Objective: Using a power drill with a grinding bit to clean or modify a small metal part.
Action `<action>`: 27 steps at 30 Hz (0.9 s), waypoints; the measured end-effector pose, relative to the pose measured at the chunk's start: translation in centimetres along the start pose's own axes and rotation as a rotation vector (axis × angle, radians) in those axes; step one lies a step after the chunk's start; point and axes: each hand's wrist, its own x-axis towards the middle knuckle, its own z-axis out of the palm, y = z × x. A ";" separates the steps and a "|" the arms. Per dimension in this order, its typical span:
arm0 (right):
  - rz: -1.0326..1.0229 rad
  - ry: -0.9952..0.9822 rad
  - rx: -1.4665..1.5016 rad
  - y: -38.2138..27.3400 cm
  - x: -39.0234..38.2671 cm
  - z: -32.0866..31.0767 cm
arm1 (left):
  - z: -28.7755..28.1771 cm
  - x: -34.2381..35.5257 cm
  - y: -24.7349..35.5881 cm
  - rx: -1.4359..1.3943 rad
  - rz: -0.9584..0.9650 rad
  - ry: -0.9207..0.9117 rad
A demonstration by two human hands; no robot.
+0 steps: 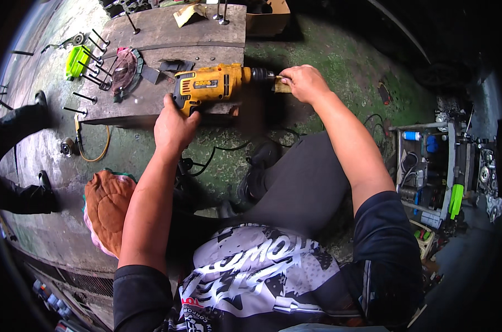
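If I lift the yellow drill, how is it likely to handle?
The yellow drill will probably feel heavy for its size, given its thick, bulky body. It looks hard-cased, so it should stay stiff. It may tip nose-down, since the left hand grips near the rear while the black chuck projects forward.

Here's a grey, white and black patterned fabric shirt (251, 265)! 2 short dark cloth sleeves (142, 299), dark-grey fabric trousers (306, 185) below!
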 end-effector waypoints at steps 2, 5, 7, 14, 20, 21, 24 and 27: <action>-0.021 0.063 -0.009 0.4 0.0 0.4 | -0.2 0.0 0.2 -0.001 -0.003 -0.018; -0.044 0.106 -0.032 0.9 0.1 0.9 | -0.2 0.0 0.5 0.001 -0.003 -0.037; -0.040 0.120 -0.033 0.8 0.3 1.0 | -0.3 0.1 0.3 0.005 0.003 -0.024; 0.018 0.126 0.013 0.8 0.1 0.9 | 0.1 0.1 -0.3 -0.024 0.033 0.003; -0.037 0.119 0.003 1.3 0.0 1.1 | 0.6 0.3 -0.7 0.004 0.056 -0.012; -0.054 0.127 0.000 1.4 0.0 1.1 | 0.6 0.4 -0.7 0.004 0.056 -0.011; -0.075 0.138 0.023 1.6 0.0 1.4 | 0.9 0.5 -0.9 -0.021 0.069 0.016; -0.100 0.164 -0.006 1.6 -0.1 1.5 | 0.8 0.6 -0.9 -0.022 0.066 0.019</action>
